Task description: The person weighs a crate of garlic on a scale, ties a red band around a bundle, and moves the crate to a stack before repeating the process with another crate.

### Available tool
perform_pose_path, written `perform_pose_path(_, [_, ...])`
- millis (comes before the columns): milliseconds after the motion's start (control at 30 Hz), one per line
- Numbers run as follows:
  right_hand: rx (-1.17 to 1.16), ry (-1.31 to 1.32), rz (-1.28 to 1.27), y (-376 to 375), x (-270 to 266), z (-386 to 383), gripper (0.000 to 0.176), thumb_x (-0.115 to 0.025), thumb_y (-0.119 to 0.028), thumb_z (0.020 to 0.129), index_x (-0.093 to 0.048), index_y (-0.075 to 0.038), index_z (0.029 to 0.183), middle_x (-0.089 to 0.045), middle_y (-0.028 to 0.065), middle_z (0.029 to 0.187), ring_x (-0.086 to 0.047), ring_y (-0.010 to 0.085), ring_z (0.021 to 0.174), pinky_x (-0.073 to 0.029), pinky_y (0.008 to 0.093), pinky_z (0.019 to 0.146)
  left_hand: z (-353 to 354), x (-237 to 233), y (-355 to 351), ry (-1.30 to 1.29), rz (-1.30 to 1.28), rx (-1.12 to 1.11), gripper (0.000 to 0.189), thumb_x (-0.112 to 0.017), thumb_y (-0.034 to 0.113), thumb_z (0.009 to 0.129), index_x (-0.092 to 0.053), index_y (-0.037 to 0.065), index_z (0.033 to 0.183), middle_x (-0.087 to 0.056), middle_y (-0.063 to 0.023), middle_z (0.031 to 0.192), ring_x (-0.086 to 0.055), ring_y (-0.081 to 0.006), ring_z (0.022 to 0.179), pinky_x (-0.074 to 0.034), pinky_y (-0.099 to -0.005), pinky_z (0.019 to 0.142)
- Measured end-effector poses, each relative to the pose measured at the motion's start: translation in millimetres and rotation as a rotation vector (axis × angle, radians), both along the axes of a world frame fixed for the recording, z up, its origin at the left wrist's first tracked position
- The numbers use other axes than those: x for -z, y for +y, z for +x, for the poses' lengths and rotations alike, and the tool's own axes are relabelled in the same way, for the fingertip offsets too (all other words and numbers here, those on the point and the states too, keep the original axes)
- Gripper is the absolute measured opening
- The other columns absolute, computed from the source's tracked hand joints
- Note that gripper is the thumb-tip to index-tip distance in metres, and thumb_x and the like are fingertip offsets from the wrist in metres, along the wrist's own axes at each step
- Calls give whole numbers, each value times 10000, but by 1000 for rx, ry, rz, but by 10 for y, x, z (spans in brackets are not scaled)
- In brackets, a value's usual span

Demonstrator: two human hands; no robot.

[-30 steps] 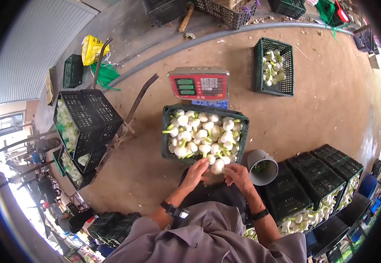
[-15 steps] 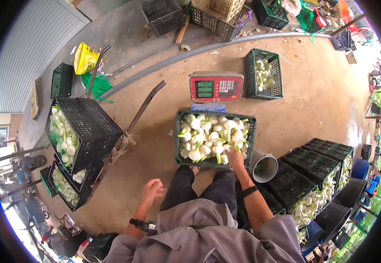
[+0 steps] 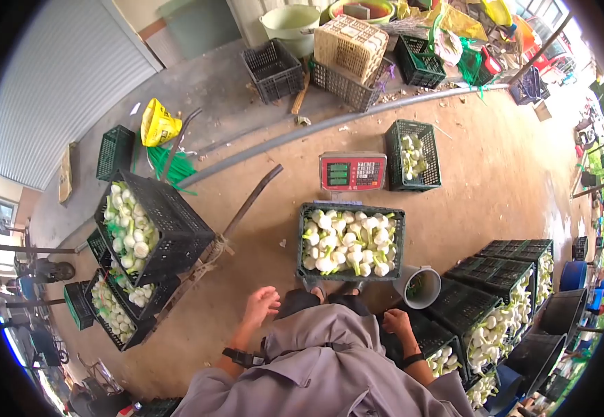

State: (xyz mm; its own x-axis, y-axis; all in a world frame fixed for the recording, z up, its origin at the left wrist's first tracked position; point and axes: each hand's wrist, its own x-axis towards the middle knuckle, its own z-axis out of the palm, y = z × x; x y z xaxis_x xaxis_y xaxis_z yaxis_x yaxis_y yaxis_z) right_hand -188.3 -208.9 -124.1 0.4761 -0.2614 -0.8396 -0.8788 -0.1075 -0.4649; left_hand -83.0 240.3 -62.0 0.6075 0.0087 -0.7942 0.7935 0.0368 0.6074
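Observation:
In front of my feet a dark green plastic crate (image 3: 401, 243) holds many white bulbs (image 3: 351, 240) with short green stems, which look like fresh garlic. The crate sits against a scale with a red display panel (image 3: 353, 172); its digits are too small to read. My left hand (image 3: 262, 304) hovers by my left thigh, fingers loosely bent and apart, holding nothing. At my right side, my right hand (image 3: 397, 322) has its fingers curled closed, and nothing shows in it. It is apart from the crate, near a grey bucket (image 3: 421, 288) with some green bits inside.
To the right, several stacked black crates (image 3: 486, 274) hold more bulbs. On the left a hand cart (image 3: 250, 201) stands beside tilted crates of bulbs (image 3: 159, 222). Another green crate (image 3: 413, 182), partly filled, is beyond the scale. A grey pipe (image 3: 281, 142) crosses the floor.
My right hand has left the bulbs in the crate and drawn back to my right side. The view has tilted up and shows more of the far wall. My left hand stays beside my left thigh.

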Motion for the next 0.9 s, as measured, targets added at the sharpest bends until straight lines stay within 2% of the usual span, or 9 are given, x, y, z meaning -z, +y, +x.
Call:
perform_pose_path(133, [103,-78,7,17,-117,-229,199,-624,-190,881,-696,-5,871,-651,39,715,-616,122,591,-485,270,494,118,-113,-12,-67,13,9,404,-647,234,944,-555,6,1264,-652,-134,1082,-676,-204,889,-595,-347,699])
perform_pose_path(367, [-149,-128,-71,-248,240,-534,299,-693,-218,832,-711,46,970,-684,63,779,-635,147,704,-530,310,637,246,-312,-161,-140,32,-44,423,-661,227,932,-550,-9,1266,-652,-141,1085,-680,-212,898,-597,-346,704])
perform_pose_path(467, [-23,-154,60,-542,513,-448,185,-646,-182,862,-634,-52,731,-602,4,650,-549,96,541,-424,275,457,208,-329,-418,-130,65,-15,441,-679,217,921,-545,-13,1271,-655,-138,1089,-680,-211,904,-594,-336,706])
perform_pose_path(533, [57,-66,106,-632,199,-54,206,-625,-211,900,-621,-47,775,-577,19,621,-546,127,498,-432,269,439,351,-316,-721,-176,83,47,453,-694,208,913,-541,-10,1279,-656,-127,1086,-677,-202,904,-592,-328,700])
perform_pose_path(567, [-1,-52,94,-745,302,55,210,-620,-231,911,-652,-23,911,-616,42,694,-595,144,553,-477,272,482,450,-272,-913,-157,84,81,457,-705,191,906,-539,-5,1284,-653,-116,1083,-665,-170,913,-578,-305,711])
perform_pose_path(667, [26,-91,112,-877,237,529,281,-615,-240,919,-647,3,1057,-653,58,797,-641,143,656,-520,271,561,845,-70,-1588,-235,96,232,481,-713,166,899,-526,12,1314,-648,-99,1089,-651,-138,920,-555,-286,727])
perform_pose_path(733, [-12,-115,150,-949,304,813,306,-610,-240,930,-633,10,1106,-665,67,851,-652,141,704,-530,270,601,1100,558,-1930,-444,128,349,537,-717,169,899,-494,27,1367,-640,-94,1132,-643,-120,916,-538,-275,728])
perform_pose_path(800, [-40,-121,180,-931,321,940,334,-606,-240,942,-619,17,1154,-678,76,906,-663,139,753,-540,269,640,1536,850,-2400,-538,294,528,641,-720,160,876,-428,28,1431,-626,-139,1238,-652,-191,990,-539,-320,799])
perform_pose_path(900, [40,-122,226,-845,254,1106,337,-603,-222,971,-602,17,1208,-699,88,988,-679,146,823,-546,270,714,2001,1423,-2996,-721,478,740,716,-686,114,821,-386,39,1467,-517,-189,1398,-525,-344,1262,-459,-388,1024])
